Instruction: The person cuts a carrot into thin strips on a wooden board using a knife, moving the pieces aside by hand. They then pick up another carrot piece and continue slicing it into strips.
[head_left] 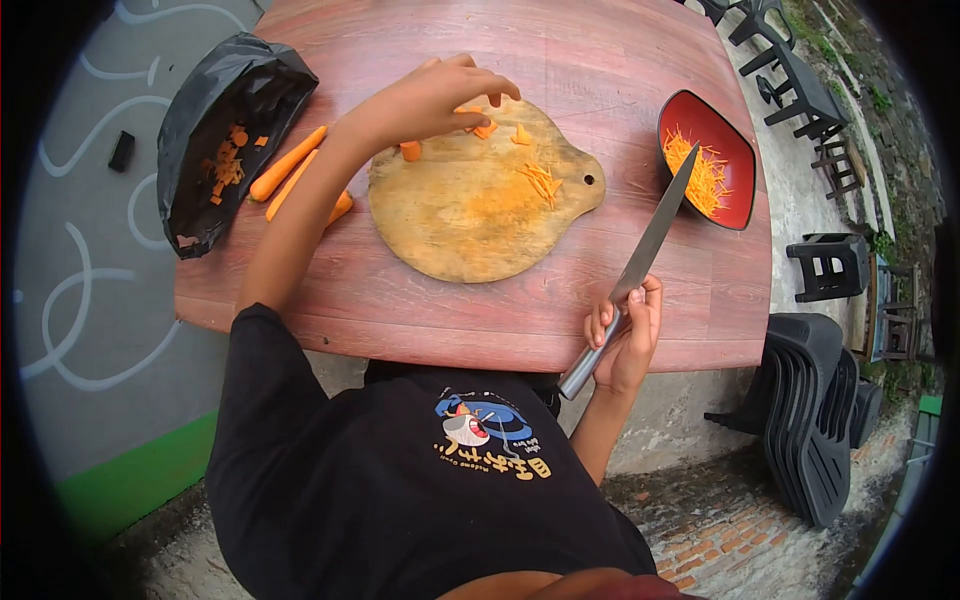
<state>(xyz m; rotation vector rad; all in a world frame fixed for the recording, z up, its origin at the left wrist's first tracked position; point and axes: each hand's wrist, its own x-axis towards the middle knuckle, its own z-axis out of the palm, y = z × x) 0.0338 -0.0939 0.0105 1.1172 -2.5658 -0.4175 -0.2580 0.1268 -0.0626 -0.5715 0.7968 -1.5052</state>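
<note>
My left hand (440,97) is over the far left part of the round wooden cutting board (450,225), its fingers curved and apart above some carrot pieces (485,130). Part of those pieces is hidden under the fingers. Another carrot chunk (411,151) sits near my left wrist, and a small pile of carrot strips (541,185) lies toward the board's handle. At the table's near edge, my right hand (630,335) is closed around the grey handle of a kitchen knife (650,245). Its blade points up and away, with the tip in front of a bowl.
The red bowl (738,165) with dark outside holds shredded carrot (708,185). On the left, a black plastic bag (185,170) contains carrot scraps (228,168). Whole carrots (288,165) lie between bag and board, partly behind my forearm. Stacked black chairs (805,420) stand off the table's right.
</note>
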